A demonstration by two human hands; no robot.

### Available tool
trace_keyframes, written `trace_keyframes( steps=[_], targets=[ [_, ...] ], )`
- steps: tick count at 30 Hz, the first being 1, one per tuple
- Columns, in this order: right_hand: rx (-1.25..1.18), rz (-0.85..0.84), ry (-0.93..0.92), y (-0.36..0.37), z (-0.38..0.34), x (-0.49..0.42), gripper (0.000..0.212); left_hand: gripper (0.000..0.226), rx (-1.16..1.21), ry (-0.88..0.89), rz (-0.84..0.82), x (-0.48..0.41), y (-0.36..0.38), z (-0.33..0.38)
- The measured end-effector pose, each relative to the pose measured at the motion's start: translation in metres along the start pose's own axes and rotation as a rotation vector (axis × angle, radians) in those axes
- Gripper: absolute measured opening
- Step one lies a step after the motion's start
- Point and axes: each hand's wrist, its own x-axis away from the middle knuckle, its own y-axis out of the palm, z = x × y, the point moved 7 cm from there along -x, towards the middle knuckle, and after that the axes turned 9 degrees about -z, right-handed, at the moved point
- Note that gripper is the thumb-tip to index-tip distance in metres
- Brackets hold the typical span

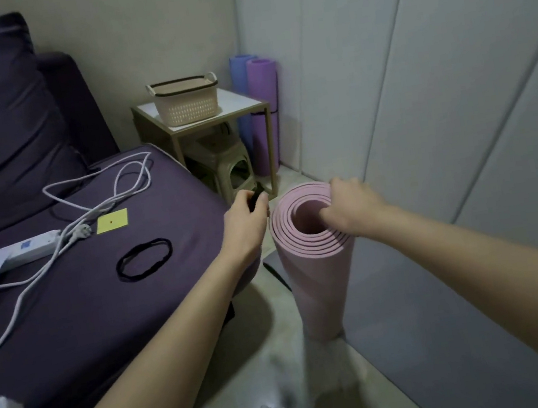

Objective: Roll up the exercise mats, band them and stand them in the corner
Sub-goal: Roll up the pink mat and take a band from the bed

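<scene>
A rolled pink mat [318, 280] stands upright on the floor in front of me. My right hand [350, 204] grips its top rim, fingers hooked into the hollow core. Just left of the roll, my left hand [247, 219] pinches a black elastic band [257, 195]. Another black band [145, 258] lies in a loop on the purple sofa seat [103, 313]. In the far corner stand a rolled blue mat [242, 103] and a rolled purple mat [265, 100], the purple one with a dark band around it.
A dark grey mat [449, 316] lies flat on the floor at right. A small side table [233, 105] carries a beige basket [185, 101], with a plastic stool [225, 172] beneath. A white power strip [38, 246], cable and yellow note [112, 221] lie on the sofa.
</scene>
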Motion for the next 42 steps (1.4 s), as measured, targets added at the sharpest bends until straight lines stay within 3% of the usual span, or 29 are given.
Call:
trace_keyframes(
  steps=[5, 7, 11, 14, 20, 25, 28, 29, 33, 36, 39, 42],
  targets=[
    [-0.155, -0.027, 0.008, -0.001, 0.008, 0.008, 0.026, 0.053, 0.060, -0.051, -0.184, -0.002, 0.029, 0.020],
    [-0.208, -0.053, -0.006, 0.002, 0.011, 0.011, 0.025, 0.051, 0.056, -0.076, -0.212, -0.005, 0.034, 0.020],
    [-0.285, -0.123, -0.059, 0.006, 0.010, 0.008, 0.036, 0.025, 0.106, -0.084, -0.232, -0.007, 0.036, 0.021],
    [-0.410, -0.199, -0.113, 0.010, 0.006, 0.004, 0.044, 0.039, 0.027, -0.045, -0.220, -0.010, 0.031, 0.023],
    [-0.112, -0.194, -0.123, 0.004, 0.006, 0.011, 0.046, 0.059, -0.119, 0.068, -0.299, -0.011, 0.038, 0.032],
    [-0.128, -0.118, -0.209, -0.009, 0.013, -0.006, 0.031, 0.048, -0.197, 0.128, -0.290, -0.007, 0.037, 0.037],
    [-0.323, -0.079, -0.299, -0.018, 0.012, -0.014, 0.062, 0.045, -0.151, 0.175, -0.367, 0.001, 0.042, 0.041],
    [-0.342, -0.111, -0.346, -0.016, 0.008, -0.014, 0.062, 0.043, -0.130, 0.180, -0.394, 0.003, 0.043, 0.042],
    [-0.285, -0.213, -0.406, -0.006, 0.004, -0.020, 0.028, 0.042, -0.041, 0.172, -0.472, 0.007, 0.039, 0.039],
    [-0.227, -0.196, -0.431, -0.009, 0.002, -0.019, 0.019, 0.043, -0.023, 0.157, -0.527, 0.011, 0.037, 0.036],
    [-0.501, -0.073, -0.515, -0.020, -0.010, -0.008, 0.029, 0.036, 0.000, 0.136, -0.496, 0.009, 0.031, 0.032],
    [-0.703, -0.084, -0.559, -0.018, -0.018, -0.002, 0.043, 0.034, 0.029, 0.106, -0.500, 0.008, 0.025, 0.028]
  ],
)
